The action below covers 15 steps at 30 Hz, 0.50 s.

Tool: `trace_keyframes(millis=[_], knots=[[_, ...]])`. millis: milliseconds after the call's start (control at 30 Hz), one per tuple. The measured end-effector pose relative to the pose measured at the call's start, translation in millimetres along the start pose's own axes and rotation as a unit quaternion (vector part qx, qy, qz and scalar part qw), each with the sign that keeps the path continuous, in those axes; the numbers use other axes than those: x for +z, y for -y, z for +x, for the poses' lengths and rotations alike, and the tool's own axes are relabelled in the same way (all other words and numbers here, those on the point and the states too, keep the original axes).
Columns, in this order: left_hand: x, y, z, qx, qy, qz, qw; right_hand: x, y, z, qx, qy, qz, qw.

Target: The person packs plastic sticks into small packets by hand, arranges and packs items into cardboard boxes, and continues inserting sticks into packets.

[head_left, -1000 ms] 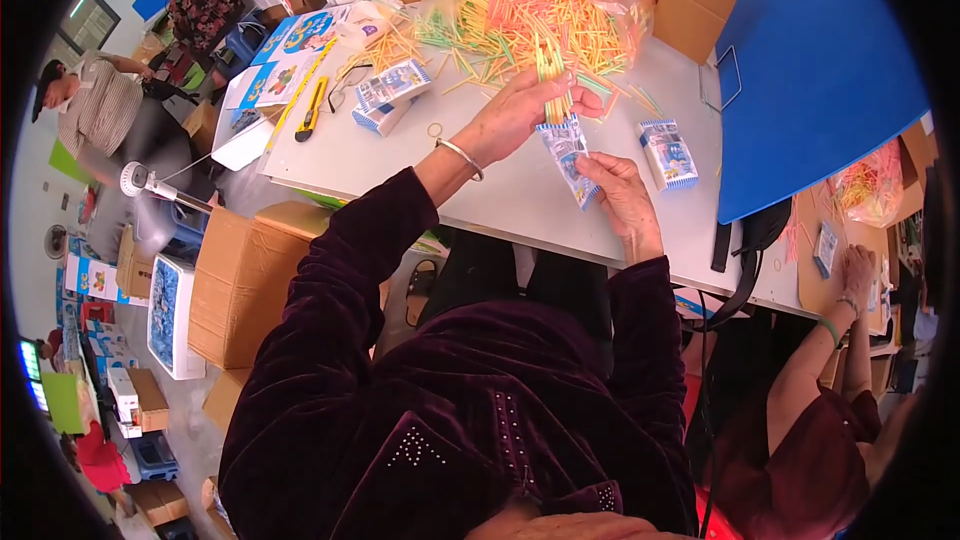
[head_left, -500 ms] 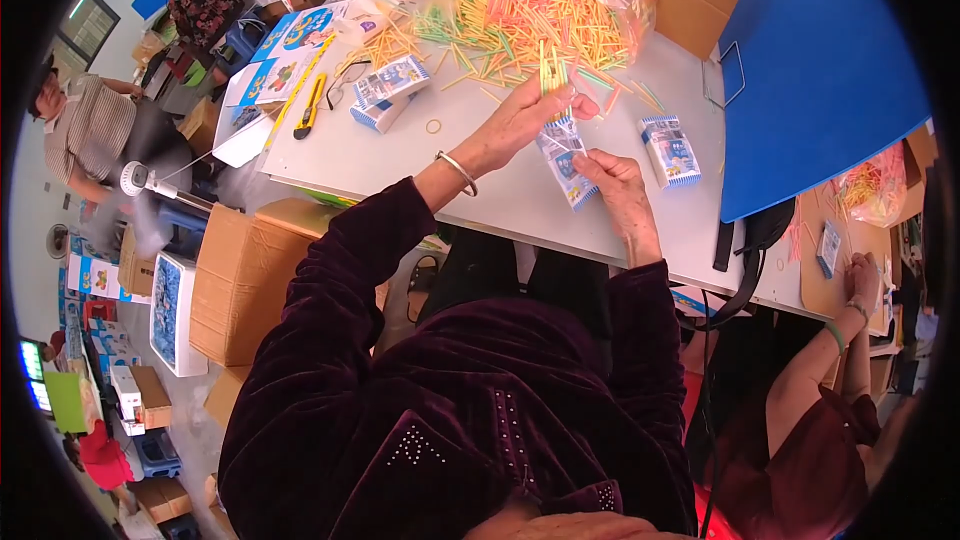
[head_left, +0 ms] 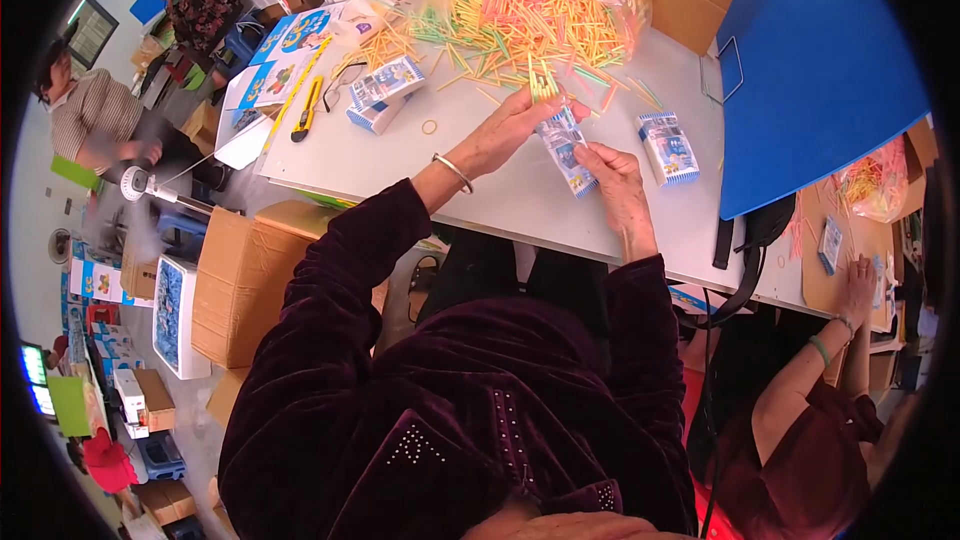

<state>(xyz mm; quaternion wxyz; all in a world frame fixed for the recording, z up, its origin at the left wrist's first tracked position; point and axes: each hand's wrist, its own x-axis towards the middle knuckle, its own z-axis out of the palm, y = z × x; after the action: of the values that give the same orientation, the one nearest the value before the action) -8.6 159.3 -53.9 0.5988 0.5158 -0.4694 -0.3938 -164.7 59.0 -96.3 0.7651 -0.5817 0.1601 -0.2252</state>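
My left hand [head_left: 507, 127] is closed around a small bundle of yellow-green sticks [head_left: 541, 75], whose ends poke up above the fingers. Just below it, a blue-and-white printed packet [head_left: 566, 156] hangs tilted between my hands. The thumb and fingers of my right hand [head_left: 615, 178] pinch this packet along its right side. Whether the sticks' lower ends are inside the packet is hidden by the left fingers. Beyond my hands lies a big heap of pink, yellow and green sticks [head_left: 540, 15] in a clear plastic bag.
Filled packets sit on the table: a stack [head_left: 385, 92] at left, one packet [head_left: 668, 148] at right. A yellow cutter [head_left: 308, 108], glasses [head_left: 343, 78] and a rubber band [head_left: 429, 127] lie leftward. A blue board [head_left: 820, 70] borders the right; a co-worker's hand [head_left: 857, 290] is beyond it.
My hands have shifted slightly up and left with the sticks and packet. The right fingers sit a little higher on the packet. The co-worker's hand at right has moved.
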Motion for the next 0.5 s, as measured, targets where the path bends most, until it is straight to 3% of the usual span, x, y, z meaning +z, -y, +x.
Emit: trace_keyframes(millis=[167, 267, 500], knots=[[-17, -1, 15, -0.003, 0.030, 0.001, 1.000, -2, 1, 18, -0.003, -0.012, -0.034, 0.999], [-26, -7, 25, -0.001, 0.043, 0.080, 0.996, -3, -2, 32, -0.024, -0.013, -0.026, 0.999], [-41, 1, 44, -0.040, -0.006, 0.009, 0.999, 2, -2, 50, -0.011, -0.037, -0.004, 0.999]])
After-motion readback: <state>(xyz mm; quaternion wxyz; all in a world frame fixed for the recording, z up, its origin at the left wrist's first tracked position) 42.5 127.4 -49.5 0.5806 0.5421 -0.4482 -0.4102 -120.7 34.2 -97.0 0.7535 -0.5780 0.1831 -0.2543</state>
